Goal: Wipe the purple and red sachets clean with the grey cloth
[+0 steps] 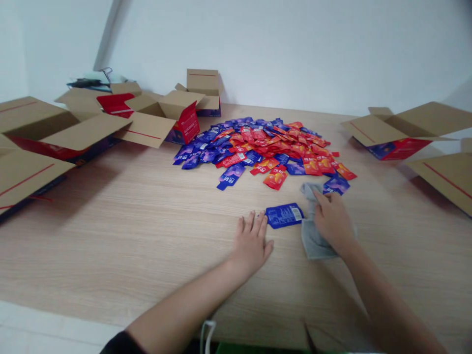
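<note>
A blue pouch (283, 215) lies flat on the wooden table (147, 236), its printed back with a barcode facing up. My left hand (252, 243) rests on the table with fingers stretched out, the fingertips at the pouch's left end. Gripped in my right hand (334, 219) is a grey cloth (313, 241), spread partly on the table just right of the pouch. Beyond both hands spreads a heap of blue and red-orange pouches (273, 145). A single blue pouch (336, 185) sits right behind my right hand.
Opened cardboard boxes with raised flaps stand on the left, among them a large box (62, 132) and a smaller red-sided box (186, 123). Another box (204, 93) is at the back. At the right are two more, one box (401, 142) nearer the wall.
</note>
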`<state>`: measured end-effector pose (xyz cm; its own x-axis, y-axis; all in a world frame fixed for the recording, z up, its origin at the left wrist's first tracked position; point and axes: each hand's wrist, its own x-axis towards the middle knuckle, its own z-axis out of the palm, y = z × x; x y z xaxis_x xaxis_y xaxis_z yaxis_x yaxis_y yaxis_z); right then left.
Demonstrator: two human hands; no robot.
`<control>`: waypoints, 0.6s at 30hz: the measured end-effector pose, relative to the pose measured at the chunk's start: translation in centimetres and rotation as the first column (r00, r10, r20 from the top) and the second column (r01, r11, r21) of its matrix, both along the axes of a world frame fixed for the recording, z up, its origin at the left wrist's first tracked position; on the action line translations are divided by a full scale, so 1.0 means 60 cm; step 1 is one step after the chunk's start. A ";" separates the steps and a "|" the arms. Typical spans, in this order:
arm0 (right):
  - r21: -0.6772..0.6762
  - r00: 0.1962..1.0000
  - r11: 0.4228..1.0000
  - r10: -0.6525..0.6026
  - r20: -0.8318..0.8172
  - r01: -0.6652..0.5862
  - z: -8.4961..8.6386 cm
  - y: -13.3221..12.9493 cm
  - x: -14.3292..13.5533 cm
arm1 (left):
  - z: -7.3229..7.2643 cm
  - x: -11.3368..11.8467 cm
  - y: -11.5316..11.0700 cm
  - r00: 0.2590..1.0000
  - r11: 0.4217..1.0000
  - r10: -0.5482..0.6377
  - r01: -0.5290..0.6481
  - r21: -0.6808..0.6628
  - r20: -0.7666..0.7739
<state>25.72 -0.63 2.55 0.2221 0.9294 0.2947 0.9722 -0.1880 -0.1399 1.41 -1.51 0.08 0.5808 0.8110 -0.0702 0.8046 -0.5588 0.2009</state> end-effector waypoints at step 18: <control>-0.138 0.998 0.990 0.028 -0.063 -0.036 -0.001 0.015 0.028 | 0.009 0.000 0.002 0.999 0.998 0.019 -0.017 -0.066 0.035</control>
